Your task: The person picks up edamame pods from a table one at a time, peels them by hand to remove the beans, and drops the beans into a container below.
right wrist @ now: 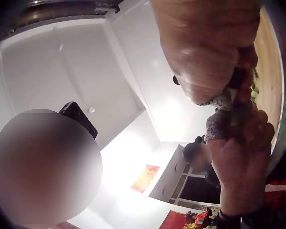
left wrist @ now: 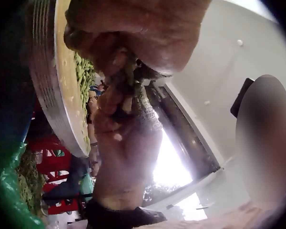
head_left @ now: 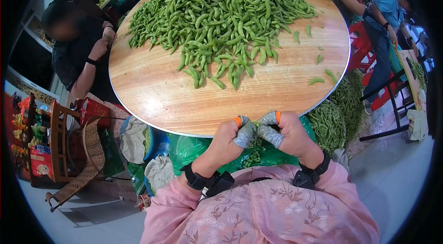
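In the head view, my left hand point(head_left: 226, 139) and right hand point(head_left: 291, 134) meet at the near edge of the round table. Grey knitted covers wrap some of the digits, with orange bands at their ends. Between the fingertips shows a small part of a green soybean pod point(head_left: 257, 123), pinched from both sides and mostly hidden. Both wrist views show the hands tip to tip, with curled fingers, the pod there dark and largely covered. A big heap of green pods point(head_left: 221, 18) lies on the wooden tabletop point(head_left: 175, 101) just beyond.
Green plastic point(head_left: 184, 151) with shelled beans lies below the hands. More pods are piled at the right point(head_left: 341, 110). A blue tub point(head_left: 159, 145) and a wicker chair point(head_left: 94, 147) stand left. Other people sit around; one person's arm point(head_left: 87, 66) is at the table's left.
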{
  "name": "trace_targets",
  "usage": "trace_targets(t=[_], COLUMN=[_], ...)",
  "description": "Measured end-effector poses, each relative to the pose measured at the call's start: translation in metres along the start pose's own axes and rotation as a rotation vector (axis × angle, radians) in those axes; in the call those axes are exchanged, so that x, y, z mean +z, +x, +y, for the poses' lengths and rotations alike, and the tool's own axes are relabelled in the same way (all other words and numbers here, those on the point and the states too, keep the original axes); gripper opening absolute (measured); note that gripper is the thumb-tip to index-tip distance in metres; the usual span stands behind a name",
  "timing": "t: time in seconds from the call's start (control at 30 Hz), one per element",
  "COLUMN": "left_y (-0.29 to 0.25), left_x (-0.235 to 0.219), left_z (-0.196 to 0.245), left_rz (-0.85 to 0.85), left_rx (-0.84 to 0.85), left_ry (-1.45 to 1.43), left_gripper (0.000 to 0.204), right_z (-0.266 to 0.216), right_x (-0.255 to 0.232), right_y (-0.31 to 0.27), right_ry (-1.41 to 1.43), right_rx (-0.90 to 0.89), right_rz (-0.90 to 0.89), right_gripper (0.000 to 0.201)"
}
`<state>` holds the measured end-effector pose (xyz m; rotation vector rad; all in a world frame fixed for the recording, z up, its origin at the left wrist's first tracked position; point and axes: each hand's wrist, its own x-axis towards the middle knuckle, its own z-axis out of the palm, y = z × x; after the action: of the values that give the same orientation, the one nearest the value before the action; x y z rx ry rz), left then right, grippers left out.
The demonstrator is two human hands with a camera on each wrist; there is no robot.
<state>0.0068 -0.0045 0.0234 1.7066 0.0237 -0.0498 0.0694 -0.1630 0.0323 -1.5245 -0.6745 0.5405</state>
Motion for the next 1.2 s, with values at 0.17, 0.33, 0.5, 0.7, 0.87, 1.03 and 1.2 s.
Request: trace_targets(t=[0.17,0.33,0.5,0.7,0.87,1.03,1.2], left_y=[0.001,-0.001,-0.001,0.005,0.034,0.049,0.029], left_x=[0.0,-0.004,0.004,-0.012,-0.053,-0.045,0.001], left_z=[-0.007,-0.009,-0.012,-0.01,0.001,0.01,0.014], left_rz=[-0.008,-0.098,0.014,0.001,0.278,0.273,-0.12], left_rx=[-0.009,-0.021,-0.021,-0.117,-0.024,-0.022,0.261], left_ry=[-0.048,-0.056,-0.129,0.007,0.477,0.485,0.48], left_gripper=[0.01,0.013,0.019,0.028,0.014,0.022,0.042], right_z=[0.007,0.012,0.011,0.005,0.01,0.007,-0.002], right_x=[-0.001,-0.002,-0.001,-0.035,-0.103,-0.099,-0.064], right_y=[0.001,0.001,0.0,-0.017,-0.057,-0.06,-0.033], right_ry=[-0.176,0.034,0.014,-0.255,-0.264,-0.028,0.138], right_rx=[-0.073,0.031,0.03,-0.091,0.081,0.213,0.209], right_rz=[0.013,0.031,0.036,0.285,0.478,0.607,0.417], right_gripper=[0.005,0.008,0.008,0.008,0.01,0.013,0.009])
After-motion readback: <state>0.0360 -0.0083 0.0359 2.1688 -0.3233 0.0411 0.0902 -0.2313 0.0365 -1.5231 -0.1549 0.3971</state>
